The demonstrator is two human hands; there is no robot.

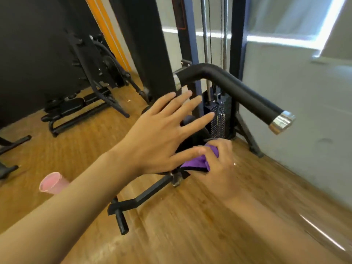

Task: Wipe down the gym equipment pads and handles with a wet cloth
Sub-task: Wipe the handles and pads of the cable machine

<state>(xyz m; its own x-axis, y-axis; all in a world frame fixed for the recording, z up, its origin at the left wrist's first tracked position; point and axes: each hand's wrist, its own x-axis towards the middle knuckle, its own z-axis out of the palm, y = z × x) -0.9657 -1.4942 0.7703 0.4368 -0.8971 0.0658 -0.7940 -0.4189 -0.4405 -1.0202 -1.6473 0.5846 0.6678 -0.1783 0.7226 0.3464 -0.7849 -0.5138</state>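
A warm brown wood-plank floor (190, 225) runs through the room, glossy enough to carry pale streaks of reflected light at the lower right. To the left stands a black wall (28, 54), and beside it a slanting orange stripe (108, 31) with a thin pale line down it. A broad black pillar (148, 44) rises just right of the stripe. On the right a pale grey wall (304, 111) meets the floor (a faint scuff shows low on it). A bright band of light (276, 40) crosses it high up, blurred at the edges. A black padded bench (76, 107) stands by the black wall, and a pink cup (52, 182) sits on the planks nearer the camera.
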